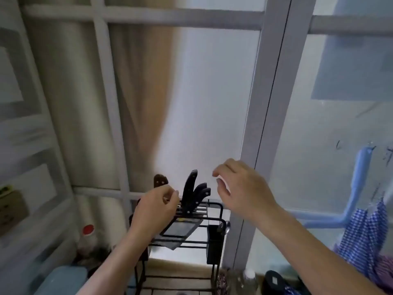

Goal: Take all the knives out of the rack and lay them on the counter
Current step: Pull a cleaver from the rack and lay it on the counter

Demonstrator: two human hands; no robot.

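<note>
A black wire knife rack (214,206) stands before a frosted window. Three black-handled knives (194,193) stick up from its top slots, and a brown handle (160,181) rises at the left. Wide blades (180,229) hang below inside the frame. My left hand (154,211) hovers at the rack's left, its fingers curled just left of the black handles and holding nothing. My right hand (240,188) floats above the rack's right end, fingers apart and empty.
A black utensil cup (214,243) hangs on the rack's right side. A red-capped bottle (87,236) and a teal container (63,279) sit at the lower left. Blue checked cloths (365,237) hang at the right on a blue hanger (359,177). Bottles (248,277) stand below.
</note>
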